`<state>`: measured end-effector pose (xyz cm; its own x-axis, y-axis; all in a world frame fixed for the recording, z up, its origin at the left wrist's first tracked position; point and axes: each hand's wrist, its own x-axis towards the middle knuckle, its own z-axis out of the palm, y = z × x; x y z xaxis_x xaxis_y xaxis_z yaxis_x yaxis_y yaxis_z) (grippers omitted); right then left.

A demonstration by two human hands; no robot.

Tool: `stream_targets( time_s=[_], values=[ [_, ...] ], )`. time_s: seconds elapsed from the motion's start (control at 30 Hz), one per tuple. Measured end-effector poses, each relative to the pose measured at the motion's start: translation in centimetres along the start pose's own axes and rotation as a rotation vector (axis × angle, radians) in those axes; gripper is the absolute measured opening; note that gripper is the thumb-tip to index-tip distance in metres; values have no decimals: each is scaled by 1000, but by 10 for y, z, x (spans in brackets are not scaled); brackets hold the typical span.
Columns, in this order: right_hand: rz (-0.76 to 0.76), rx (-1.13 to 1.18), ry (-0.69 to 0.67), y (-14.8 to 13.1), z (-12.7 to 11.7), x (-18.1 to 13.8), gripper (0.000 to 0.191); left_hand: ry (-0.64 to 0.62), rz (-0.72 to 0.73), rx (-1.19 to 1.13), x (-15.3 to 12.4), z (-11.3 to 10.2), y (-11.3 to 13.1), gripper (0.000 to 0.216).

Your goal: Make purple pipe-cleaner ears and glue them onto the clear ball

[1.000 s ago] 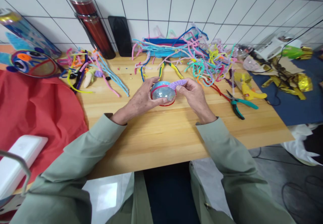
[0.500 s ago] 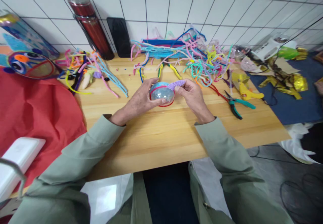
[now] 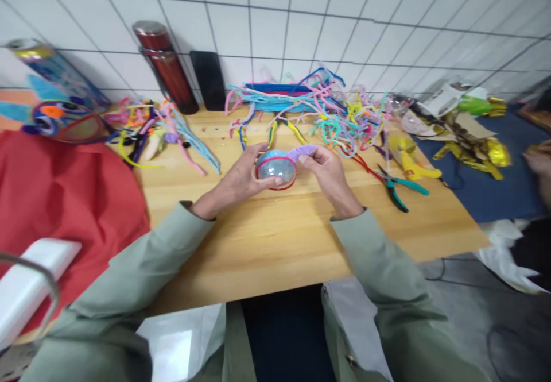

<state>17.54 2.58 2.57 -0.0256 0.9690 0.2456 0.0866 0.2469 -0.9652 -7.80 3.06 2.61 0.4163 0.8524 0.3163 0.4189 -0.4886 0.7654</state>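
Purple strip (image 3: pixel 303 151) meets a clear ball (image 3: pixel 276 170) at mid-frame, above the bench (image 3: pixel 258 244). The left hand (image 3: pixel 241 178) cups the ball from the left; the right hand (image 3: pixel 327 172) pinches the strip against its upper right edge. Red trim (image 3: pixel 294 180) is already around the ball; the strip seems not yet fixed, being held by fingertips. Whether glue is on it cannot be told.

Fuzzy stems (image 3: pixel 282 101) pile at upper centre. Pliers (image 3: pixel 395 189) and a yellow glue gun (image 3: pixel 417 168) lie at right. At upper left, a flask (image 3: pixel 166 72) and phone (image 3: pixel 207 80) lean near a white tiled wall (image 3: pixel 267 20); red cloth (image 3: pixel 69 181) covers the left side. Another person's hand (image 3: pixel 541 164) blurs at the right edge.
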Motion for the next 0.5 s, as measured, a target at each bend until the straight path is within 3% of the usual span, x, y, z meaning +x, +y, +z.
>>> stream_targets(
  time_s=[0.1,0.3,0.5],
  values=[
    [-13,-12,13,-4,-3,0,19,44,41,-9,2,-3,6,85],
    [-128,-208,-41,-22,-8,-6,17,210,267,80,2,-15,34,45],
    [-263,-485,-221,-52,2,-12,20,95,310,50,-3,-25,55,23]
  ],
)
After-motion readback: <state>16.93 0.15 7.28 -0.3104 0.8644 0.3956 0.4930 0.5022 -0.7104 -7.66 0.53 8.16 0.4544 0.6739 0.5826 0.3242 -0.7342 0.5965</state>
